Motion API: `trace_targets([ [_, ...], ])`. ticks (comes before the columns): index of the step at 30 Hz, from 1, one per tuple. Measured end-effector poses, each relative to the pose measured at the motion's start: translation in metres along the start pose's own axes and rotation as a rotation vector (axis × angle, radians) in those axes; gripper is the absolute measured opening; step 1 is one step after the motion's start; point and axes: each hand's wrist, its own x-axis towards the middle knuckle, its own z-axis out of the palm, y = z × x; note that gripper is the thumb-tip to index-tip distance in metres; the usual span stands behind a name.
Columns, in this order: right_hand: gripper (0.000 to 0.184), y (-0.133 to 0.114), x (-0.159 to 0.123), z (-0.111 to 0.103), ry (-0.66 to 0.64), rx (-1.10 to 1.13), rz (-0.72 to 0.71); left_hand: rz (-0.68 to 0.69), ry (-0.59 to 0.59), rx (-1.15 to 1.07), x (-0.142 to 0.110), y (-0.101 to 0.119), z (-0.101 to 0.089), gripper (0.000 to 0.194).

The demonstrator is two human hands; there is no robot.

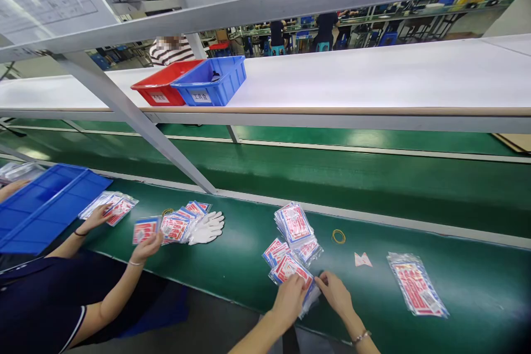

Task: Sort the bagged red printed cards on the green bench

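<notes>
Both hands on it: the left hand [289,298] and right hand [335,292] pinch a small stack of packets [292,272] low on the green table [456,282], a taller pile [295,225] just beyond. Slick bags could fan out and slide. Print too small to read.

1. A factory packing line: a long green conveyor belt [373,188] runs under a white metal-framed shelf [373,74].
2. Red [160,88] and blue plastic parts bins [213,86] sit on the shelf.
3. Further workbench rows with workers [326,30] stand behind.
</notes>
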Motion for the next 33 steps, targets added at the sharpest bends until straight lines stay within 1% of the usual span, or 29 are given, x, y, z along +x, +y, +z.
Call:
trace_targets([
  [2,0.028,0.009,0.005,0.004,-0.027,0.049,0.000,-0.022,-0.057,-0.032,0.001,0.008,0.021,0.024],
  [4,0.030,0.012,0.007,0.007,-0.017,0.100,-0.021,-0.061,-0.054,-0.066,0.002,0.011,0.036,0.033],
  [6,0.035,0.010,0.008,0.009,-0.019,0.174,-0.045,-0.099,-0.045,-0.092,0.004,0.012,0.044,0.044],
  [8,0.038,0.005,0.007,0.008,-0.037,0.271,-0.064,-0.123,-0.050,-0.096,0.006,0.011,0.045,0.050],
  [12,0.038,-0.004,0.006,0.004,-0.051,0.435,-0.080,-0.123,-0.061,-0.095,0.011,0.010,0.034,0.044],
  [14,0.043,-0.006,0.005,0.002,-0.062,0.509,-0.089,-0.102,-0.049,-0.129,0.012,0.009,0.026,0.039],
  [17,0.053,-0.007,-0.001,0.002,-0.079,0.603,-0.134,-0.093,-0.012,-0.216,0.016,0.008,0.016,0.024],
  [19,0.055,-0.007,-0.006,0.004,-0.107,0.649,-0.171,-0.110,-0.013,-0.303,0.020,0.006,0.010,0.014],
  [20,0.056,-0.008,-0.009,0.006,-0.129,0.677,-0.184,-0.115,-0.019,-0.344,0.022,0.006,0.008,0.012],
  [23,0.055,-0.014,-0.017,0.008,-0.200,0.784,-0.202,-0.085,-0.016,-0.413,0.027,0.007,0.000,0.012],
  [26,0.055,-0.024,-0.023,0.002,-0.208,0.873,-0.198,-0.052,-0.032,-0.480,0.025,0.012,-0.011,0.014],
  [30,0.052,-0.033,-0.030,-0.011,-0.210,0.936,-0.235,-0.041,-0.149,-0.769,0.019,0.020,-0.022,0.035],
  [32,0.049,-0.037,-0.031,-0.017,-0.202,0.930,-0.263,-0.048,-0.165,-0.906,0.016,0.023,-0.023,0.043],
  [33,0.048,-0.039,-0.032,-0.020,-0.187,0.921,-0.271,-0.061,-0.147,-0.955,0.015,0.024,-0.023,0.045],
])
